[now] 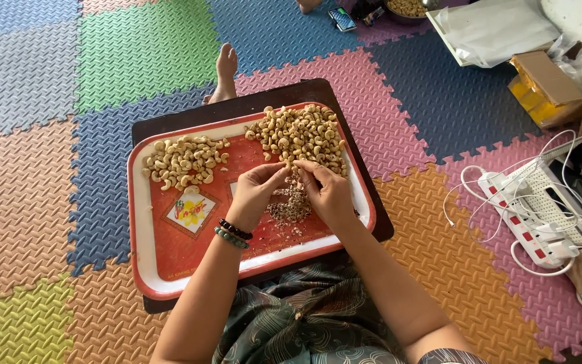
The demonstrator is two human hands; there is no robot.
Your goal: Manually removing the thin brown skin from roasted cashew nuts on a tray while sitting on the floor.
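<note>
A red tray with a white rim (pixel 144 269) rests on a dark board on my lap. Two heaps of cashew nuts lie on it: a smaller heap (pixel 184 160) at the far left and a larger heap (pixel 301 135) at the far right. A pile of brown skin flakes (pixel 289 205) sits between my hands. My left hand (pixel 256 192), with bead bracelets at the wrist, and my right hand (pixel 328 192) meet fingertip to fingertip at the near edge of the larger heap, pinching a single cashew between them.
Coloured foam floor tiles surround me. A bare foot (pixel 225 71) lies beyond the board. A power strip with white cables (pixel 527 222) is on the right, cardboard boxes (pixel 545 87) and a plastic bag farther back, and a phone (pixel 341 18) at the top.
</note>
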